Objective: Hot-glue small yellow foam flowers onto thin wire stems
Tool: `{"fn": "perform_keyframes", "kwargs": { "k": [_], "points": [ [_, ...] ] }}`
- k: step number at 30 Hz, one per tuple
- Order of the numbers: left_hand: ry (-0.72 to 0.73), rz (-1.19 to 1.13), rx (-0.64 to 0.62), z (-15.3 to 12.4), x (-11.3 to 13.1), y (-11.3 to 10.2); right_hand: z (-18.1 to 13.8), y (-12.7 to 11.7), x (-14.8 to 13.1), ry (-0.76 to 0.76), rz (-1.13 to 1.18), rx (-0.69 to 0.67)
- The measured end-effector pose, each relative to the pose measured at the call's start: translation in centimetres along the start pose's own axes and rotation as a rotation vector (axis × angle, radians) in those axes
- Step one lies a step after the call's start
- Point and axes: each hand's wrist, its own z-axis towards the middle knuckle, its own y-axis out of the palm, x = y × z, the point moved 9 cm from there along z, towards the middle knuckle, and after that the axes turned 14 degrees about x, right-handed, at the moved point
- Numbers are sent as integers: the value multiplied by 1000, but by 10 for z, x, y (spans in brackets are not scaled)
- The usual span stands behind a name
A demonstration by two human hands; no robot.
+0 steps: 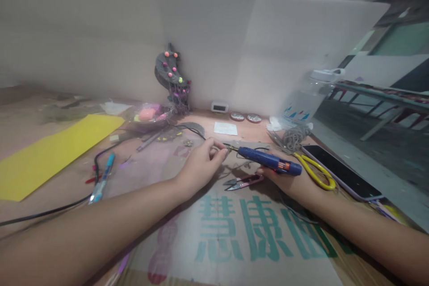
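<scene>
My right hand is wrapped under a blue glue gun, whose brass nozzle points left. My left hand is pinched closed just at the nozzle's tip. Whatever its fingertips hold is too small to make out. Below the glue gun, pink-handled thread snips lie on a printed sheet, their blades to the left. Thin grey strands lie around the nozzle and beneath it. Yellow-handled scissors rest beyond my right hand, beside a ball of grey yarn.
A phone lies at the right edge near a clear bottle. At the back stand a grey crescent ornament with colored beads and a small white display. Yellow paper, a blue pen and a black cable lie left.
</scene>
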Motion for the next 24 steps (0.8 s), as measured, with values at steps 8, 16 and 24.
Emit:
{"fn": "perform_keyframes", "kwargs": {
  "k": [8,16,24],
  "points": [
    [-7,19,-4,0,0,-1,0,0,0,-1,-13,2],
    [-4,18,7,-1,0,-2,-1,0,1,5,4,-2],
    [-15,-3,-15,-1,0,0,-1,-2,6,-26,-50,33]
  ]
}}
